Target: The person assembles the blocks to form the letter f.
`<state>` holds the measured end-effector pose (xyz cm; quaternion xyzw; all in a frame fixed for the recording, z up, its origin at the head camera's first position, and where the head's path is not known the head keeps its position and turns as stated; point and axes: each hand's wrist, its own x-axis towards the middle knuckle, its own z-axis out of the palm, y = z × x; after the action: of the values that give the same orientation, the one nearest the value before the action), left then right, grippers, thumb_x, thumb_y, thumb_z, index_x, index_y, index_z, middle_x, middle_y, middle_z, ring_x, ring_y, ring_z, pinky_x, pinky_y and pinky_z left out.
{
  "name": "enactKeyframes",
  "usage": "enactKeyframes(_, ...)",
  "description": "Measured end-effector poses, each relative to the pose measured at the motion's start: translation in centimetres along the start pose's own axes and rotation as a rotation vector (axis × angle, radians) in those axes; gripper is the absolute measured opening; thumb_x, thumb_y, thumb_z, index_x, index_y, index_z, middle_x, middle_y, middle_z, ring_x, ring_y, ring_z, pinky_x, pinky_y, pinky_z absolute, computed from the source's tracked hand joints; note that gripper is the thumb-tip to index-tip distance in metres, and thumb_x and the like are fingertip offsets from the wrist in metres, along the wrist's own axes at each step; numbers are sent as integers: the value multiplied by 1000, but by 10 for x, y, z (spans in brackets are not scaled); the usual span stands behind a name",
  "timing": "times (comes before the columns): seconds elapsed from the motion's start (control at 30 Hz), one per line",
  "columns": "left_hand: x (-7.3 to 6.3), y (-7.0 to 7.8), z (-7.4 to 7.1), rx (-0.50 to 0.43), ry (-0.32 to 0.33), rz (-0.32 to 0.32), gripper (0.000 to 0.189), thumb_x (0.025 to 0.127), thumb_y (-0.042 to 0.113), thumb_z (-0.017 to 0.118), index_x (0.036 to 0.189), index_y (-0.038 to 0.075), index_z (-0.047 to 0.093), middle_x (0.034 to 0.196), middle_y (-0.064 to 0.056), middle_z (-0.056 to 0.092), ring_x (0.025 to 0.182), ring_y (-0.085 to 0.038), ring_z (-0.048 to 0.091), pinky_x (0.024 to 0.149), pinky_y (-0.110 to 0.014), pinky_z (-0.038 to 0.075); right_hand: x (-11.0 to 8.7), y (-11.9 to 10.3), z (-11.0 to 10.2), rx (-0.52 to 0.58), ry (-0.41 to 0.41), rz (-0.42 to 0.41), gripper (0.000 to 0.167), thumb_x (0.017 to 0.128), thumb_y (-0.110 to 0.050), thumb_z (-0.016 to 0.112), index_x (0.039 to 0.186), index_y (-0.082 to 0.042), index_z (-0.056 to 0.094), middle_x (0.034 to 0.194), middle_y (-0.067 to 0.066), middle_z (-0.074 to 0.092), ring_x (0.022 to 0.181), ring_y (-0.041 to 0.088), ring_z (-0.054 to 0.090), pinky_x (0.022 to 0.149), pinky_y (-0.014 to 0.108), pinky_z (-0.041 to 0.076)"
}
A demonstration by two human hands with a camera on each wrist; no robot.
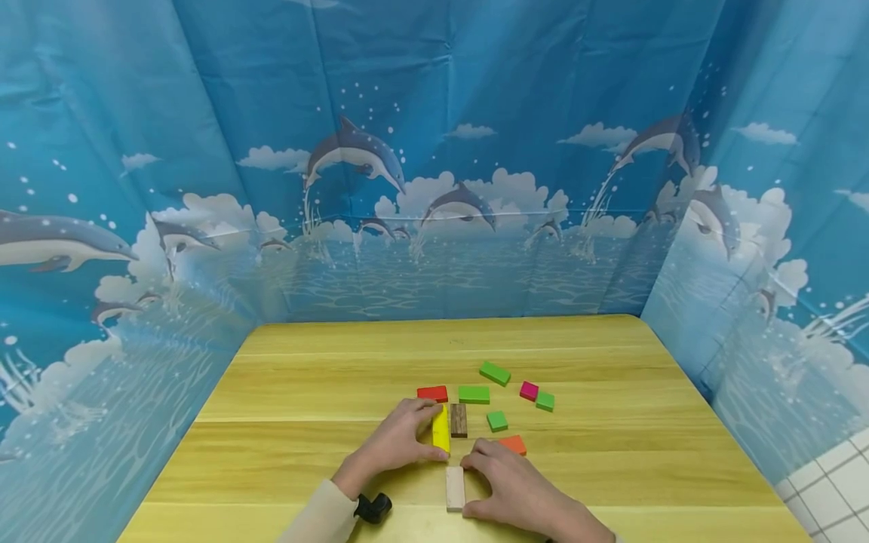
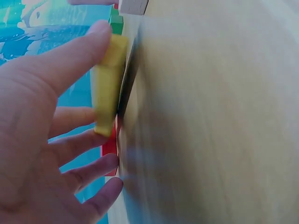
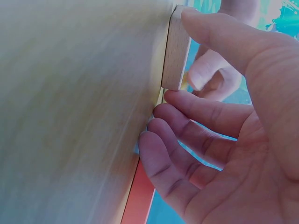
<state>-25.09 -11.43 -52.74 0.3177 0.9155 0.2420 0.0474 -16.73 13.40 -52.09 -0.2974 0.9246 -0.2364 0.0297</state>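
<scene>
My left hand [image 1: 397, 439] holds a long yellow block [image 1: 440, 430] between thumb and fingers. In the left wrist view the yellow block [image 2: 106, 86] is blurred, with a dark strip beside it along the tabletop. A dark brown block [image 1: 459, 420] lies just right of the yellow one, and a red block [image 1: 432, 394] is beyond my left fingers. Nearer to me, my right hand [image 1: 509, 486] pinches a pale wooden block [image 1: 455, 489] by its two ends. The right wrist view has the thumb at one end of this pale block [image 3: 176, 51] and the index fingertip at the other.
An orange block [image 1: 514, 445] lies just beyond my right hand, partly hidden. Farther off are green blocks [image 1: 474, 394], some long, some short, and a magenta block [image 1: 529, 390] touching a short green one. A dolphin-print curtain [image 1: 448, 271] stands behind the wooden table [image 1: 305, 377].
</scene>
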Motion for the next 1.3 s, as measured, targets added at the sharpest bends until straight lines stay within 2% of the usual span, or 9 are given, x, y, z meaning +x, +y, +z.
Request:
enactKeyframes(0.2, 0, 1, 0, 7, -32, 46, 70, 96, 49, 65, 153, 16, 45, 156, -2, 41, 137, -24, 38, 108, -52, 37, 0, 1, -2, -8, 0, -3, 59, 78, -60, 79, 117, -16, 72, 99, -15, 51, 82, 2, 45, 71, 23, 46)
enactKeyframes(0.4, 0, 7, 3, 30, -25, 63, 73, 95, 51, 65, 154, 15, 44, 157, -2, 41, 137, -24, 38, 108, -51, 37, 0, 1, -2, -25, 10, -11, 58, 78, -59, 80, 116, -16, 72, 99, -14, 52, 82, 2, 45, 72, 24, 46)
enactKeyframes(0.57, -3, 11, 9, 67, -9, 53, 77, 93, 55, 64, 154, 14, 44, 157, -2, 41, 140, -28, 36, 109, -55, 35, 1, 0, -2, -30, 2, -3, 60, 78, -60, 79, 118, -16, 72, 97, -14, 51, 81, 3, 45, 71, 23, 44)
enactKeyframes(0.67, -4, 12, 11, 66, -2, 45, 77, 92, 55, 65, 154, 15, 44, 157, -2, 41, 142, -31, 34, 110, -57, 34, 1, -1, -1, -33, -1, 5, 61, 78, -60, 79, 118, -14, 73, 96, -14, 50, 80, 3, 44, 69, 22, 43)
enactKeyframes(0.9, -7, 12, 16, 61, 12, 49, 77, 92, 57, 63, 155, 17, 43, 158, 0, 40, 142, -31, 34, 108, -57, 35, 1, -2, -1, -29, -11, 17, 62, 78, -60, 79, 118, -12, 73, 93, -13, 48, 77, 4, 43, 65, 22, 40)
enactKeyframes(1.3, -15, 14, 17, 10, 8, 63, 73, 97, 54, 59, 156, 17, 41, 161, -1, 35, 144, -34, 32, 108, -61, 33, 0, -5, -2, -9, -35, 41, 66, 77, -63, 78, 117, -11, 74, 93, -13, 48, 76, 5, 42, 64, 22, 39)
